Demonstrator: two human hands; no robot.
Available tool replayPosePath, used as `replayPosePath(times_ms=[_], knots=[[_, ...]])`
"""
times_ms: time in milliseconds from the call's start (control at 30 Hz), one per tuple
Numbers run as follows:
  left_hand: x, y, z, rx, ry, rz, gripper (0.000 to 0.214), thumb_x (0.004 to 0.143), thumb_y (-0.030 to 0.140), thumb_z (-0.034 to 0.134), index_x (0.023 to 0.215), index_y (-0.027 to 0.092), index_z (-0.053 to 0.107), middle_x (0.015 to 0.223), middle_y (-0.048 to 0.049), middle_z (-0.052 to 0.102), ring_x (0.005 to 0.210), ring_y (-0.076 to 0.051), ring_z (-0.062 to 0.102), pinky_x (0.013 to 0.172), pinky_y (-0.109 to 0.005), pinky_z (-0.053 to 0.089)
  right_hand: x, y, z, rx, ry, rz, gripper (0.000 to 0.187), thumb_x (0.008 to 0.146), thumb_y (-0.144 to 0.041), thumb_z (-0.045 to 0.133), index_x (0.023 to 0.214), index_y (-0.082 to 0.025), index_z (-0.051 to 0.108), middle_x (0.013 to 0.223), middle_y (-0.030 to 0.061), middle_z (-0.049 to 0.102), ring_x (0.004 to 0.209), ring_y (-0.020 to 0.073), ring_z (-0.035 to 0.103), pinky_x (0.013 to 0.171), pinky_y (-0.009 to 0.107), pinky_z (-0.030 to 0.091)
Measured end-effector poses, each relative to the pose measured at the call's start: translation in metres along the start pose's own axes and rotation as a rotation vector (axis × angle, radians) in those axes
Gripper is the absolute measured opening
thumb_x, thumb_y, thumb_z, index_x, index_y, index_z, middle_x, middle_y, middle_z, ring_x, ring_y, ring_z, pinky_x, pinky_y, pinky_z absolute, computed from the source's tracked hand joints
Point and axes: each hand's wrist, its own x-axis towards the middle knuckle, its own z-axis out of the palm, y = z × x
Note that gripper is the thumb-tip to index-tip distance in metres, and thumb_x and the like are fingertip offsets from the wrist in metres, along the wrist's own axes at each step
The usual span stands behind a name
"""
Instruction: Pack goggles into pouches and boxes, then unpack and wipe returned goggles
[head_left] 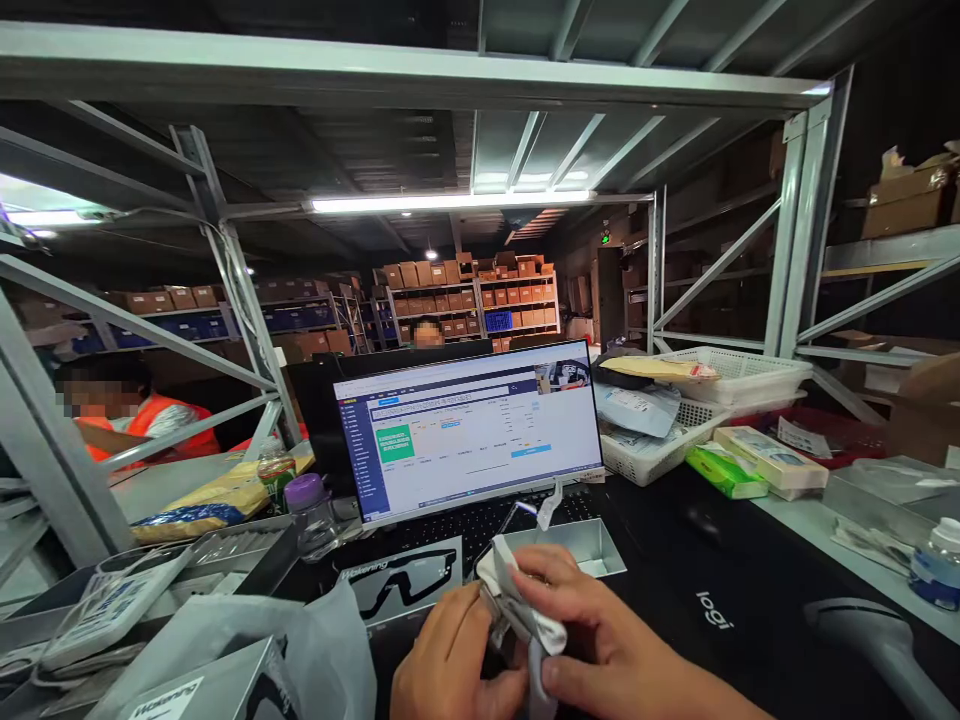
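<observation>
A crumpled grey-white soft cloth or pouch (517, 602) is pinched between my two hands above the black desk mat. My left hand (451, 650) wraps round its lower left side. The fingers of my right hand (596, 630) grip its upper and right side. Whether anything lies inside the fabric, I cannot tell. Just behind my hands sits an open grey box (598, 545). To their left is a flat box lid (409, 582) printed with sports glasses and "Wakening". Another printed glasses box (232, 690) stands at the bottom left, beside a translucent white bag (334, 640).
A lit monitor (472, 440) stands at the back, with a keyboard (450, 530) before it. A purple-capped bottle (307, 515) is left. White baskets (652, 455), a green packet (724, 472) and a barcode scanner (862, 625) are right. A person in an orange vest (191, 425) sits far left.
</observation>
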Motion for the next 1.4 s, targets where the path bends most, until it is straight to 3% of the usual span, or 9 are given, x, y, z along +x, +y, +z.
replayPosePath(times_ms=[100, 200, 433, 567, 700, 933, 1100, 1267, 1400], knots=[[0.002, -0.003, -0.003, 0.037, 0.000, 0.010, 0.019, 0.092, 0.024, 0.045, 0.101, 0.019, 0.062, 0.088, -0.0061, 0.075, 0.079, -0.018, 0.074, 0.070, -0.026, 0.062, 0.004, 0.008, -0.010, -0.296, -0.102, -0.094, 0.068, 0.086, -0.030, 0.070, 0.147, -0.041, 0.042, 0.157, 0.0039, 0.040, 0.146, 0.0268, 0.030, 0.120, 0.051, 0.015], [0.002, -0.005, 0.001, 0.019, -0.018, -0.011, 0.017, 0.091, 0.024, 0.047, 0.099, 0.019, 0.061, 0.087, -0.0062, 0.074, 0.079, -0.019, 0.074, 0.070, -0.026, 0.062, 0.009, 0.019, -0.015, -0.360, -0.112, -0.137, 0.062, 0.092, -0.039, 0.064, 0.149, -0.040, 0.039, 0.155, 0.0066, 0.044, 0.144, 0.0265, 0.037, 0.118, 0.051, 0.023], [-0.001, -0.002, 0.015, -0.043, -0.074, 0.036, 0.018, 0.086, 0.023, 0.052, 0.101, 0.019, 0.062, 0.089, -0.0063, 0.076, 0.081, -0.019, 0.075, 0.070, -0.026, 0.063, 0.015, 0.049, -0.012, -0.385, 0.268, -0.319, 0.026, 0.089, -0.028, 0.068, 0.114, -0.035, 0.074, 0.105, 0.0043, 0.077, 0.098, 0.0223, 0.067, 0.096, 0.043, 0.045], [-0.003, 0.002, 0.017, -0.094, -0.056, 0.036, 0.024, 0.081, 0.017, 0.052, 0.102, 0.020, 0.062, 0.088, -0.0048, 0.077, 0.079, -0.018, 0.075, 0.071, -0.024, 0.062, 0.011, 0.046, -0.006, -0.101, 0.458, 0.008, 0.056, 0.067, -0.030, 0.087, 0.117, -0.026, 0.062, 0.086, 0.0008, 0.073, 0.071, 0.0164, 0.063, 0.065, 0.028, 0.050], [-0.005, 0.006, 0.016, -0.115, -0.059, 0.023, 0.030, 0.075, 0.015, 0.052, 0.104, 0.020, 0.061, 0.086, -0.0038, 0.076, 0.076, -0.017, 0.075, 0.070, -0.023, 0.061, 0.010, 0.035, -0.002, 0.231, 0.451, 0.183, 0.073, 0.052, -0.028, 0.095, 0.109, -0.024, 0.050, 0.073, -0.0078, 0.064, 0.044, 0.0050, 0.044, 0.040, 0.016, 0.033], [0.004, 0.012, 0.007, -0.114, -0.063, 0.055, 0.017, 0.080, 0.015, 0.057, 0.094, 0.021, 0.063, 0.077, -0.0004, 0.074, 0.068, -0.014, 0.072, 0.064, -0.020, 0.059, 0.014, 0.017, -0.013, 0.680, 0.401, 0.226, 0.049, 0.051, -0.027, 0.097, 0.084, -0.017, 0.061, 0.070, -0.0023, 0.066, 0.058, 0.0086, 0.058, 0.056, 0.019, 0.046], [0.003, 0.016, 0.008, -0.107, -0.028, 0.041, 0.016, 0.082, 0.017, 0.055, 0.095, 0.020, 0.064, 0.078, -0.0013, 0.074, 0.070, -0.015, 0.073, 0.065, -0.019, 0.059, 0.015, 0.007, -0.019, 0.833, 0.519, 0.206, 0.038, 0.056, -0.023, 0.095, 0.084, -0.019, 0.069, 0.071, -0.0041, 0.065, 0.053, 0.0049, 0.050, 0.054, 0.017, 0.042], [0.000, 0.015, 0.007, -0.114, -0.060, -0.010, 0.016, 0.084, 0.018, 0.058, 0.099, 0.020, 0.064, 0.083, -0.0030, 0.075, 0.074, -0.016, 0.074, 0.068, -0.021, 0.060, 0.006, 0.012, -0.003, 0.627, 0.504, 0.182, 0.038, 0.057, -0.032, 0.094, 0.087, -0.019, 0.074, 0.072, -0.0016, 0.064, 0.060, 0.0084, 0.051, 0.059, 0.021, 0.043], [-0.004, 0.005, 0.001, -0.130, -0.163, -0.054, 0.022, 0.085, 0.024, 0.063, 0.107, 0.019, 0.063, 0.092, -0.0058, 0.076, 0.083, -0.018, 0.075, 0.072, -0.023, 0.061, 0.004, 0.016, 0.006, 0.087, 0.322, 0.062, 0.030, 0.070, -0.047, 0.084, 0.081, -0.020, 0.077, 0.069, 0.0014, 0.062, 0.067, 0.0153, 0.051, 0.067, 0.029, 0.043]])
